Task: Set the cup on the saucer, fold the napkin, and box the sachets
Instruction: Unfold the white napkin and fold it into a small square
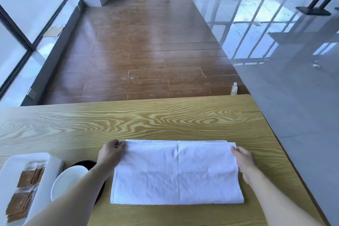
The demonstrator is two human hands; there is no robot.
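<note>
A white napkin (pixel 177 172) lies folded in half on the wooden tabletop (pixel 165 121), close to the near edge. The left hand (pixel 110 154) pinches its far left corner. The right hand (pixel 244 161) grips its far right corner. Near the left edge sits a white box (pixel 49 169) with brown sachets (pixel 23 194) inside. Just beside it is a white cup (pixel 67 180) on a black saucer (pixel 86 162), partly hidden by the left arm.

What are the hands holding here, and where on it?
Both grip the white napkin: left hand at its far left corner, right hand at its far right corner.
</note>
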